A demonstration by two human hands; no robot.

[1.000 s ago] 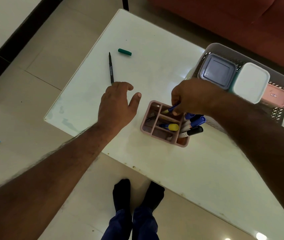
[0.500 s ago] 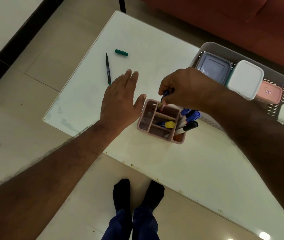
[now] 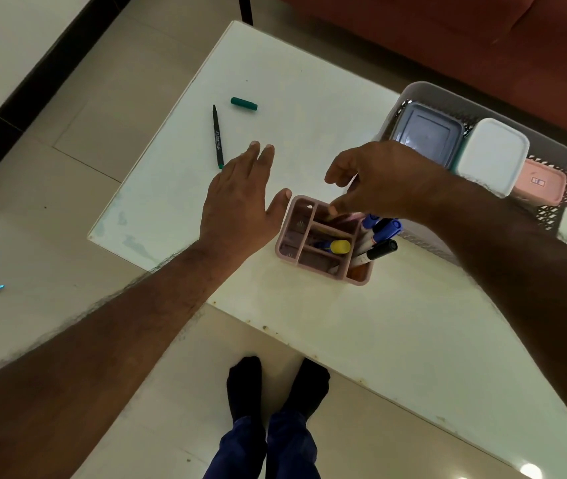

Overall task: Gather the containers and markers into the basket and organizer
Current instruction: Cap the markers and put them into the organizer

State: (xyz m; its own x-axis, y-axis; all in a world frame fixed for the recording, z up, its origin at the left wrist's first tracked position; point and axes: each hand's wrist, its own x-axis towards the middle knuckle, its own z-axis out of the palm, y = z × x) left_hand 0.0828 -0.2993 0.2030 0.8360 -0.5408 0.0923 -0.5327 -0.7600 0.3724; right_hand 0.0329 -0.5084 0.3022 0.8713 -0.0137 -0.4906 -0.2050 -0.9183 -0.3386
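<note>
My left hand (image 3: 237, 198) stretches flat and empty; my right hand (image 3: 382, 181) hovers loose-fingered, holding nothing, hiding part of the pink plastic compartment organizer (image 3: 323, 240).

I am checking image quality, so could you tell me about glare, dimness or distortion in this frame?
Head view: dim, warm lighting overall; a bright glare spot on the tiled floor at the bottom right; wide-angle distortion splays the glossy white table edges and both forearms.

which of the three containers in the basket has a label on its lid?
The pink container, at the basket's end beside the handle. Its lid carries a small label; the white container and grey-blue container have plain lids.
</note>
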